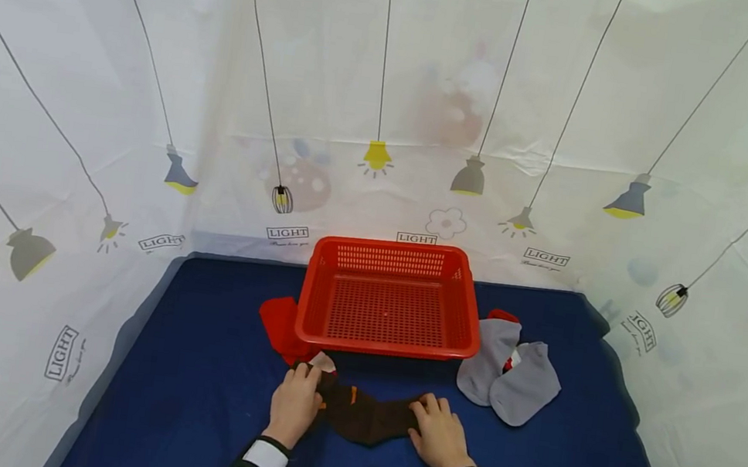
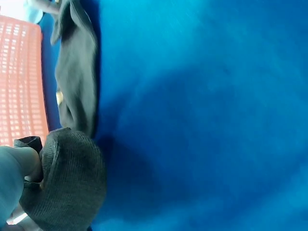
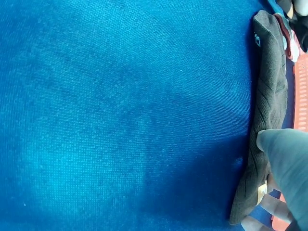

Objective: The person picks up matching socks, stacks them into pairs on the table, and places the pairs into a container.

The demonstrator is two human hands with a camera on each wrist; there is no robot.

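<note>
Brown socks lie on the blue cloth in front of the basket. My left hand (image 1: 294, 404) pinches one brown sock (image 2: 70, 185), which bunches up beside the thumb in the left wrist view. A second brown sock (image 1: 368, 420) with a small orange mark stretches between my two hands. At its right end, my right hand (image 1: 443, 435) grips it, the thumb on top and the fingers beneath, as the right wrist view shows. Part of the left sock is hidden behind my left hand.
A red plastic basket (image 1: 384, 348) with slotted walls stands behind the socks. To its left lies a red sock (image 1: 278, 327); grey socks (image 1: 523, 392) overlap at its right. Blue cloth (image 1: 186, 397) covers the surface, and a printed white sheet (image 1: 394, 72) hangs around it.
</note>
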